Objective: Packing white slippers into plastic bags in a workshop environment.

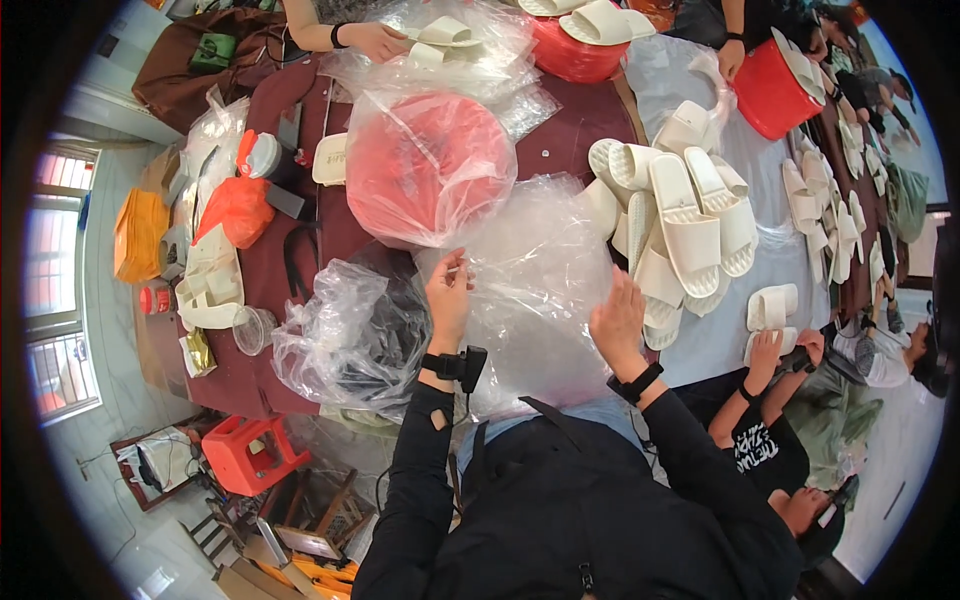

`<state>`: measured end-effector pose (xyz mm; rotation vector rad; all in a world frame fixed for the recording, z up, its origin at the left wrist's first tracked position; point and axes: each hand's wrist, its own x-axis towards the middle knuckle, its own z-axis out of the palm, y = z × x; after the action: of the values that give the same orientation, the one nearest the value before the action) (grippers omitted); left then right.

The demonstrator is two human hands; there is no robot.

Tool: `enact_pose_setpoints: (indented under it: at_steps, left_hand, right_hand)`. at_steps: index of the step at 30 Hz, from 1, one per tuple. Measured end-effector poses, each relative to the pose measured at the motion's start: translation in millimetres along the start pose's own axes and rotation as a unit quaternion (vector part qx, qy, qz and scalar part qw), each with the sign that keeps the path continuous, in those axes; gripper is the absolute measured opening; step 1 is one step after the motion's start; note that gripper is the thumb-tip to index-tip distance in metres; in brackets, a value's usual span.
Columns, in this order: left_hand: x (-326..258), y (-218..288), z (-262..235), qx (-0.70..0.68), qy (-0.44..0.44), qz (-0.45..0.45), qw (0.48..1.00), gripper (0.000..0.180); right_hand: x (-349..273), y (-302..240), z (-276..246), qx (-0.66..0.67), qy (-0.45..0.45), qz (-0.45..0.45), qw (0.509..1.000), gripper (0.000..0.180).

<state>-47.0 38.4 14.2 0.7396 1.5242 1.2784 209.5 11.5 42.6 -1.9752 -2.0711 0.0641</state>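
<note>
- left hand [450, 288]: fingers curled, can't tell if it's gripping
- right hand [618, 318]: fingers straight out, nearer the slipper pile [685, 220]
- clear plastic bags [532, 275] lie between them

On my feed I see cream slippers [684, 235], clear colourless film [535, 275], a maroon tablecloth [250, 385], a plain red stool [226, 458], black sleeves [420, 490] and a red-orange plastic bag [237, 212]

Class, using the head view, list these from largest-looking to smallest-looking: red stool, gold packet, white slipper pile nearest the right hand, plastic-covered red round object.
1. White slipper pile
2. Plastic-covered red round object
3. Red stool
4. Gold packet
This ranks apparent size only; distance from the camera may mislead.
</note>
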Motion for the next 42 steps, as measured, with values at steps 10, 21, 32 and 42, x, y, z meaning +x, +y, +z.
enact_pose_setpoints:
  at_steps: [10, 21, 32, 42]
  left_hand:
    - [0.1, -11.0, -7.4, 0.012, -0.057, 0.041, 0.997, 0.024]
    - [-7.3, -9.5, -14.2, 0.105, -0.018, 0.073, 0.992, 0.054]
    - [14.3, -26.6, -11.8, 0.387, 0.082, 0.201, 0.896, 0.056]
    - [43.6, 41.3, 3.5, 0.583, 0.064, 0.236, 0.775, 0.063]
  right_hand:
    - [91.3, -43.8, 10.5, 0.032, -0.01, -0.28, 0.959, 0.019]
    - [104.1, -28.4, 34.4, 0.099, -0.136, -0.222, 0.96, 0.014]
    - [78.8, -94.3, 78.4, 0.072, -0.119, -0.388, 0.911, 0.064]
    - [74.8, -103.6, 122.1, 0.102, -0.222, -0.367, 0.897, 0.071]
